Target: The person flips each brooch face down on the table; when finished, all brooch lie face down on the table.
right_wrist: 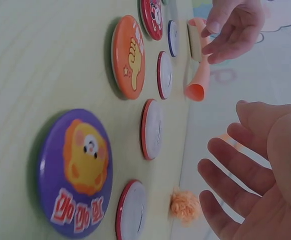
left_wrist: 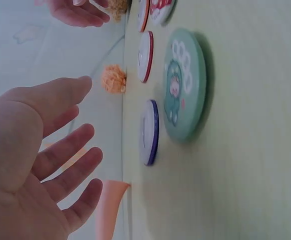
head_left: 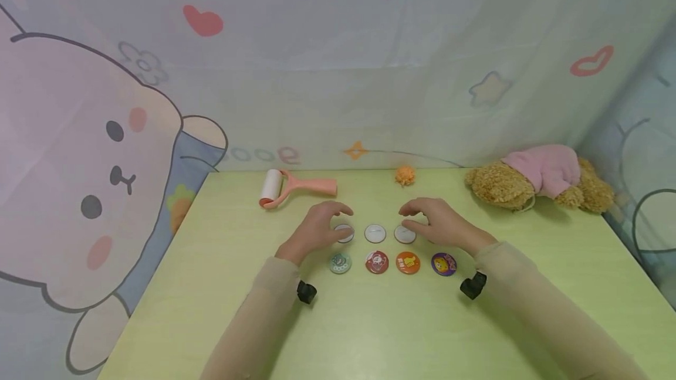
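My left hand (head_left: 317, 228) hovers with relaxed, spread fingers beside a blue-rimmed, face-down badge (left_wrist: 149, 132), holding nothing. The green badge (left_wrist: 185, 85) lies nearer me. My right hand (head_left: 437, 223), also relaxed and empty, hovers above the right end of the face-down row. That row's middle badge (head_left: 375, 233) and another white-backed one (head_left: 405, 234) lie between the hands; a further badge (right_wrist: 131, 210) shows in the right wrist view, hidden in the head view. Picture side up in the front row are a red badge (head_left: 377, 262), an orange one (head_left: 408, 263) and a purple one (head_left: 444, 264).
A pink-handled lint roller (head_left: 311, 186) lies at the back left of the table (head_left: 369, 333). An orange fluffy ball (head_left: 405, 175) sits at the back edge. A plush toy in a pink top (head_left: 546, 172) lies at the back right, before a printed curtain.
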A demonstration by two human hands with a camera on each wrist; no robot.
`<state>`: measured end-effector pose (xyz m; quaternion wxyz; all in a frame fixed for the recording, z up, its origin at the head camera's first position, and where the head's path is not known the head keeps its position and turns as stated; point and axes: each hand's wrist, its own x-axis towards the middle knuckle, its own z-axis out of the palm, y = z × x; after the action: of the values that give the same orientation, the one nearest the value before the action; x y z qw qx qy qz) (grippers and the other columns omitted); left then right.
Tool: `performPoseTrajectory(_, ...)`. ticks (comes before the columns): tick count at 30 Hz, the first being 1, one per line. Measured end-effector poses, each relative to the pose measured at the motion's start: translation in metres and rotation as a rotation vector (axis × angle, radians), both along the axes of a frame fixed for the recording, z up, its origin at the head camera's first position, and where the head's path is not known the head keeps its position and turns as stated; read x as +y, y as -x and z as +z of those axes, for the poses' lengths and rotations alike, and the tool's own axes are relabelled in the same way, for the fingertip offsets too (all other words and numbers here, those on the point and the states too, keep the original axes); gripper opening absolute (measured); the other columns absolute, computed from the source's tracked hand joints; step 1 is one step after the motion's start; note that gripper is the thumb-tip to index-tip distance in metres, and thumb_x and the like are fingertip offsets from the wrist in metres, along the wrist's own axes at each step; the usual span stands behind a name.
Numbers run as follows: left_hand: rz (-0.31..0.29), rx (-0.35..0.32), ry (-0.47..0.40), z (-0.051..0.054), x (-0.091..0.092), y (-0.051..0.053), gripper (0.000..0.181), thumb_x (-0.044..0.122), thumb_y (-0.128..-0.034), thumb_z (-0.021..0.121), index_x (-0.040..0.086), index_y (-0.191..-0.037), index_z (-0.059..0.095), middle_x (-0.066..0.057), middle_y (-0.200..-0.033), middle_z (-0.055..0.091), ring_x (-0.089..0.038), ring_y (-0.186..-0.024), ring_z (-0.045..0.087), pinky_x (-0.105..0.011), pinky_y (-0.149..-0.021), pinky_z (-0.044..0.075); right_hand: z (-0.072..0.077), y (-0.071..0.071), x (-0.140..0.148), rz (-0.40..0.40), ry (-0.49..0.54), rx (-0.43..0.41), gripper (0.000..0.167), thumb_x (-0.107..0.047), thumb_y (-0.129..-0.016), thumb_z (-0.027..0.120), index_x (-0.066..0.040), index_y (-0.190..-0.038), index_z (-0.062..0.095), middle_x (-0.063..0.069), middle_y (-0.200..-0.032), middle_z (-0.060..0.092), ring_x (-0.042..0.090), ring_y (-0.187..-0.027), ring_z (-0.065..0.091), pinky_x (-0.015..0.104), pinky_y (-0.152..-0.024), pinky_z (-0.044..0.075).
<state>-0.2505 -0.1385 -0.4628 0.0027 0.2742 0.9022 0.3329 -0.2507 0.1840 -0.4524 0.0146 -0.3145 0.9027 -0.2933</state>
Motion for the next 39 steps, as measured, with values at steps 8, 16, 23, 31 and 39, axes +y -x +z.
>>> performPoseTrajectory(8, -0.020, 0.008, -0.063, 0.005, 0.016, -0.015, 0.037, 0.017, -0.0945, 0.078, 0.002, -0.126, 0.070, -0.011, -0.129, 0.071, -0.039, -0.122, 0.063, -0.050, -0.105, 0.050, 0.000, -0.009, 0.021, 0.003, -0.001, 0.019, 0.032, -0.023, -0.102, 0.071, -0.004, -0.127, 0.071, 0.009, -0.124, 0.073, 0.030, -0.117, 0.067, 0.054, -0.100, 0.054)
performPoseTrajectory(16, -0.042, 0.033, -0.031, 0.008, 0.037, -0.023, 0.036, 0.021, -0.0958, 0.078, 0.004, -0.126, 0.071, -0.009, -0.128, 0.072, -0.031, -0.120, 0.065, -0.046, -0.106, 0.050, -0.002, -0.017, 0.040, 0.030, 0.000, 0.039, 0.025, -0.018, -0.100, 0.073, -0.003, -0.120, 0.074, 0.008, -0.114, 0.076, 0.026, -0.105, 0.070, 0.051, -0.091, 0.058)
performPoseTrajectory(23, -0.082, 0.073, 0.016, 0.006, 0.056, -0.028, 0.034, 0.022, -0.0963, 0.078, 0.005, -0.125, 0.073, -0.007, -0.125, 0.074, -0.025, -0.121, 0.066, -0.042, -0.109, 0.049, -0.004, -0.024, 0.050, 0.043, -0.029, 0.013, 0.019, -0.022, -0.100, 0.075, -0.009, -0.113, 0.077, -0.004, -0.107, 0.075, 0.012, -0.095, 0.068, 0.044, -0.082, 0.060)
performPoseTrajectory(31, -0.093, 0.033, 0.059, 0.008, 0.073, -0.038, 0.032, 0.022, -0.0966, 0.077, 0.008, -0.125, 0.073, -0.004, -0.126, 0.075, -0.024, -0.120, 0.067, -0.039, -0.106, 0.050, -0.009, -0.030, 0.060, 0.065, -0.043, -0.021, 0.019, -0.020, -0.094, 0.080, -0.010, -0.110, 0.077, 0.000, -0.107, 0.077, 0.021, -0.096, 0.072, 0.043, -0.081, 0.060)
performPoseTrajectory(39, -0.165, 0.044, 0.088, 0.005, 0.085, -0.043, 0.031, 0.022, -0.0961, 0.076, 0.008, -0.123, 0.073, 0.001, -0.078, 0.075, -0.025, -0.098, 0.068, -0.033, -0.103, 0.050, -0.011, -0.038, 0.072, 0.071, -0.052, -0.048, 0.027, -0.028, -0.091, 0.084, -0.011, -0.111, 0.077, -0.003, -0.108, 0.076, 0.019, -0.096, 0.071, 0.041, -0.083, 0.059)
